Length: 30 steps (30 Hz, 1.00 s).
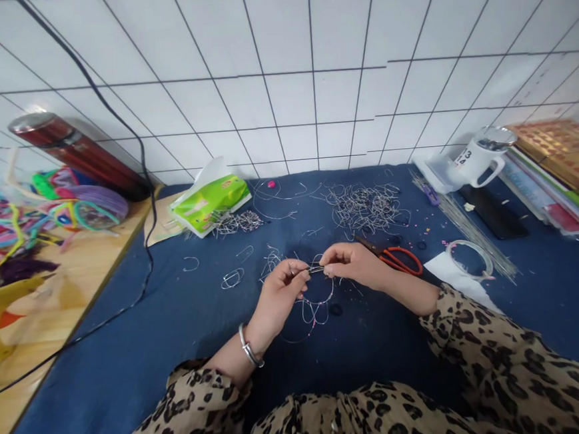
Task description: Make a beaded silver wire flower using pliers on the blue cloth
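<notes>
Over the middle of the blue cloth, my left hand (281,294) and my right hand (356,265) face each other with fingertips almost touching. Both pinch a short bundle of thin wire (315,268) stretched between them. Below it hangs or lies a beaded wire loop (321,302) with small pink beads; whether it joins the pinched wire I cannot tell. Just past my right wrist are red-handled pliers (402,259), partly behind the forearm. Left of my left hand rests a small bent wire piece (233,278).
A large heap of bent wires (366,207) lies behind my hands, and a smaller wire pile (238,221) sits by a green tissue pack (211,203). At right are straight wires (471,229), a white mug (488,156), a black phone (493,211) and books (561,169). A black cable (144,282) crosses the left side.
</notes>
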Motion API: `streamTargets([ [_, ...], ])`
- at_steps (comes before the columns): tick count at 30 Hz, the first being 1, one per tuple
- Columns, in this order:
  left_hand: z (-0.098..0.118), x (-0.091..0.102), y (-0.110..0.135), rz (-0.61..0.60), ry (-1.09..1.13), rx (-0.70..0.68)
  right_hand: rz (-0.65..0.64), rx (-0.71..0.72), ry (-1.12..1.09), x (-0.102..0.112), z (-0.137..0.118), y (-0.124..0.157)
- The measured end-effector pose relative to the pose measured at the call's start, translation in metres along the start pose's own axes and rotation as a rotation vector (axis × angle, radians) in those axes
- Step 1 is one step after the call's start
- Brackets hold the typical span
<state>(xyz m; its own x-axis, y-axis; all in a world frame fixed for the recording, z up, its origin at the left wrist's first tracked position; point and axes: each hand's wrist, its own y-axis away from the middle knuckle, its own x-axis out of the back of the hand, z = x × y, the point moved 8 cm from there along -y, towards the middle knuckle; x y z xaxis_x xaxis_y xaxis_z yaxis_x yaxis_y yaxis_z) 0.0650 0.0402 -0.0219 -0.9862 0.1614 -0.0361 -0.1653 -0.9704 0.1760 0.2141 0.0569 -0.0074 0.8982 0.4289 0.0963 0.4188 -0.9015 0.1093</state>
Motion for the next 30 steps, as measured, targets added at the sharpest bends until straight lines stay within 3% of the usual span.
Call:
streamTargets([
  [5,0.005,-0.001,-0.001,-0.036,-0.011,-0.040,-0.015,-0.022,-0.012,-0.002,0.002,-0.001],
  [16,0.022,-0.007,0.003,-0.168,-0.296,-0.191,-0.052,-0.002,0.072,-0.013,-0.007,0.004],
  [23,0.017,-0.003,0.004,-0.119,-0.263,-0.130,-0.052,0.049,0.167,-0.020,-0.018,0.006],
  [30,0.022,0.008,0.003,-0.027,-0.176,-0.122,-0.026,0.048,0.405,-0.019,-0.016,0.007],
])
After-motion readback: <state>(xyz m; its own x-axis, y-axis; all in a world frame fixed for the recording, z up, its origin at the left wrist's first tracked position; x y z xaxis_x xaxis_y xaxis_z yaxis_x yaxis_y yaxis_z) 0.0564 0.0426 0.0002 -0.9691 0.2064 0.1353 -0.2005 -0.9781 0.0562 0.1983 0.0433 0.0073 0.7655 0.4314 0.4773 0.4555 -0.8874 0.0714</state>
